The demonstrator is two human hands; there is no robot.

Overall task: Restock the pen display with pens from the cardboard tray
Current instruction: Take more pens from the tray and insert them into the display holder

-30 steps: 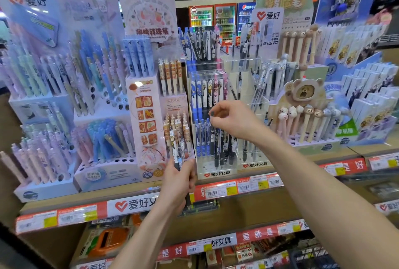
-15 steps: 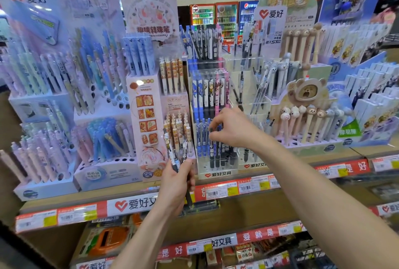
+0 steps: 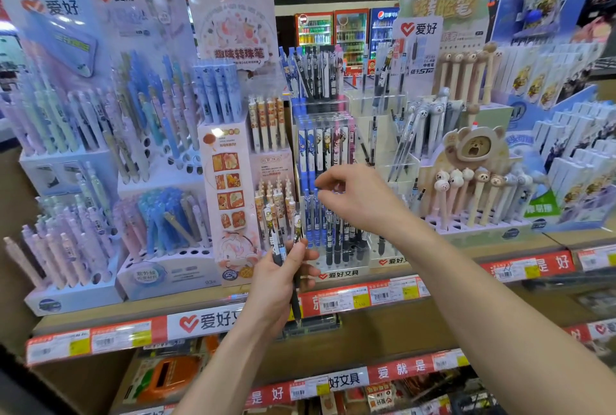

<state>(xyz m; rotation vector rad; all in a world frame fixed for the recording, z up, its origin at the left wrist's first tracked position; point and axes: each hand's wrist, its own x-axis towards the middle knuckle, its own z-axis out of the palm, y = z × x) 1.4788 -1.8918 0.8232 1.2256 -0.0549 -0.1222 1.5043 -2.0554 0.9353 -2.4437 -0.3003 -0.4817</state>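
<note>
The clear pen display [image 3: 340, 273] stands at the middle of the upper shelf, with blue and dark cartoon-print pens [image 3: 328, 231] upright in its lower tier. My left hand [image 3: 276, 284] grips a few cartoon-print pens [image 3: 271, 231] upright just in front and left of that display. My right hand [image 3: 353, 196] hovers over the tops of the lower-tier pens. Its fingers are loosely curled, thumb and forefinger slightly apart, and I see nothing between them. The cardboard tray is not in view.
Pastel pen stands [image 3: 86, 214] crowd the shelf's left side. A food-print pen stand [image 3: 230, 188] sits directly left of the clear display and a bear-topped pen stand [image 3: 476, 194] to its right. Price labels [image 3: 363, 298] line the shelf edge, and more goods lie on the shelf below.
My right hand lowered a dark pen into the lower tier, then rose slightly and shifted left with nothing visible in its fingers. My left hand stayed put with its pens.
</note>
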